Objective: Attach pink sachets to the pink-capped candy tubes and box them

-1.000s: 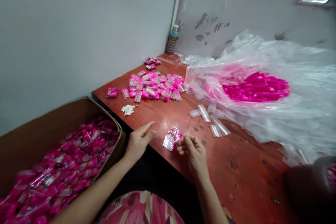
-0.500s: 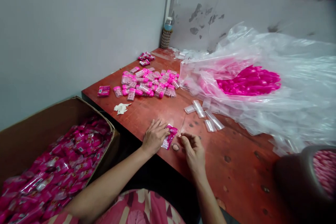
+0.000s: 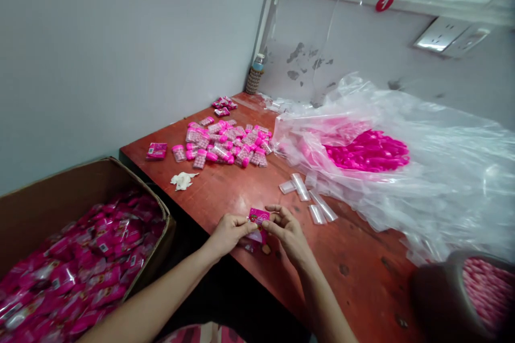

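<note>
Both my hands meet at the near edge of a red-brown table (image 3: 362, 257). My left hand (image 3: 229, 233) and my right hand (image 3: 286, 231) pinch a small pink packet (image 3: 258, 217) between their fingertips, one hand on each side, just above the tabletop. A small pale piece (image 3: 266, 249) lies on the table right under them. Several clear little plastic cases (image 3: 308, 198) lie just beyond my right hand.
A cardboard box (image 3: 72, 193) full of pink packets stands at the left. A pile of filled pink-capped cases (image 3: 225, 142) sits farther back, with a crumpled white scrap (image 3: 182, 180) nearby. A big clear plastic bag (image 3: 422, 171) holds pink caps (image 3: 368, 150). A dark bowl (image 3: 438, 295) of pink sweets is at the right.
My left hand came in from the left and took hold of the packet. Both hands now lift and pinch it together, a little nearer the table edge.
</note>
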A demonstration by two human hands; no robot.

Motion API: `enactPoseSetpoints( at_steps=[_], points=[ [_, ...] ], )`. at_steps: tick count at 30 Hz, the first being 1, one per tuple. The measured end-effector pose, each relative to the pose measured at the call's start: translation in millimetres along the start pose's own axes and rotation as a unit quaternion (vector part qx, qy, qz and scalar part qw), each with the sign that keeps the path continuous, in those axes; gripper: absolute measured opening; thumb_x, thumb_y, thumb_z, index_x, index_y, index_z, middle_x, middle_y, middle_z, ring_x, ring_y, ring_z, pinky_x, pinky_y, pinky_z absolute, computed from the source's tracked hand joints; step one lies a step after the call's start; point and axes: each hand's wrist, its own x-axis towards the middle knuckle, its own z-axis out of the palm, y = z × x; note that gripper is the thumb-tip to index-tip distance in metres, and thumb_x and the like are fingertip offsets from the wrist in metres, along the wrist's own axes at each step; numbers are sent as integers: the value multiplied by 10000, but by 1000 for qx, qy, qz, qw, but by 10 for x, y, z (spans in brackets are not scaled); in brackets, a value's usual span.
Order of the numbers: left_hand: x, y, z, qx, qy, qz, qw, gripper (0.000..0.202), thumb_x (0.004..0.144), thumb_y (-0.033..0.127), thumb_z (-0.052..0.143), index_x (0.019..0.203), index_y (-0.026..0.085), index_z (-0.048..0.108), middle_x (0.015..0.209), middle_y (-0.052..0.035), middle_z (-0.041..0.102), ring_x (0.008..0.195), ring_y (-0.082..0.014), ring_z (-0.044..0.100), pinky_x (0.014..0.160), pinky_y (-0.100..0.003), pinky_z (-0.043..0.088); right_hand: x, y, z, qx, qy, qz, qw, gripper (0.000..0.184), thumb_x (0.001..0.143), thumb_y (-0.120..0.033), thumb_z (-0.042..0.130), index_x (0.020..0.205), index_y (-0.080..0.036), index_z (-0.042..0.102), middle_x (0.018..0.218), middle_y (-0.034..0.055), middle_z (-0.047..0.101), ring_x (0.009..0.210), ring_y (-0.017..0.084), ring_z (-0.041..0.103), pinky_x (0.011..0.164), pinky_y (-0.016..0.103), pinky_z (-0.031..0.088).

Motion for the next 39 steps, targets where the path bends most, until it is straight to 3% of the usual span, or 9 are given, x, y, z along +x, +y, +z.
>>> enactPoseSetpoints(
  at_steps=[6, 12, 16, 26, 30, 32, 35, 37, 39],
  points=[
    [58, -41, -99, -76, 102, -48, 991, 236, 607, 329, 698, 601, 95, 664, 562, -52, 632, 501, -130, 588, 533, -234, 490, 778, -162, -112, -346, 72, -50, 934, 296, 751, -424, 493, 835, -158, 592, 672, 31, 628, 608, 166, 591, 562, 267, 442],
    [42, 53, -215, -172, 170, -63, 968, 227, 562, 299, 741, 569, 97, 637, 563, -51, 629, 513, -115, 585, 487, -190, 487, 1819, -311, -93, -463, 193, -32, 865, 411, 714, -515, 483, 791, -137, 625, 857, 170, 638, 907, 320, 566, 754, 406, 392],
    [37, 87, -308, -218, 202, -67, 952, 219, 556, 271, 751, 559, 99, 615, 558, -43, 625, 490, -101, 575, 446, -169, 476, 2098, -313, 22, -503, 203, 4, 840, 435, 658, -510, 535, 815, -117, 633, 914, 216, 622, 899, 379, 553, 712, 456, 389],
    [52, 121, -422, -339, 197, -54, 918, 128, 669, 191, 681, 671, 86, 609, 646, -53, 642, 542, -102, 601, 517, -196, 524, 1115, -191, -380, -516, -13, 16, 856, 304, 671, -464, 580, 712, -171, 650, 655, 31, 658, 640, 200, 599, 555, 257, 404],
    [102, 120, -343, -378, 213, -58, 899, 104, 684, 175, 668, 703, 101, 598, 640, -37, 641, 547, -115, 617, 519, -212, 533, 734, -84, -364, -617, 32, -62, 784, 427, 718, -481, 546, 1021, -181, 561, 960, 106, 628, 876, 254, 575, 683, 308, 400],
    [115, 110, -292, -388, 217, -53, 894, 116, 688, 189, 666, 730, 107, 596, 654, -42, 647, 579, -133, 632, 535, -222, 536, 672, -30, -309, -676, 47, -90, 730, 382, 751, -464, 516, 1017, -192, 543, 985, 119, 606, 900, 268, 568, 675, 317, 396],
    [110, 97, -224, -405, 232, -56, 883, 135, 702, 209, 656, 774, 114, 593, 691, -58, 659, 625, -153, 647, 549, -227, 535, 649, 13, -229, -694, 72, -88, 711, 222, 813, -344, 449, 868, -164, 566, 920, 143, 605, 836, 267, 590, 637, 316, 394],
    [99, 97, -190, -424, 249, -58, 869, 134, 711, 211, 648, 793, 123, 589, 710, -60, 662, 640, -158, 650, 565, -235, 536, 583, 12, -170, -664, 87, -91, 737, 189, 825, -290, 422, 801, -161, 558, 840, 135, 618, 767, 252, 601, 612, 309, 397],
    [89, 101, -162, -442, 259, -54, 857, 125, 719, 205, 639, 802, 129, 584, 715, -59, 662, 646, -160, 652, 589, -247, 537, 418, 5, -80, -550, 82, -94, 826, 212, 838, -330, 405, 747, -188, 535, 714, 83, 621, 646, 216, 598, 547, 286, 402]
  ],
)
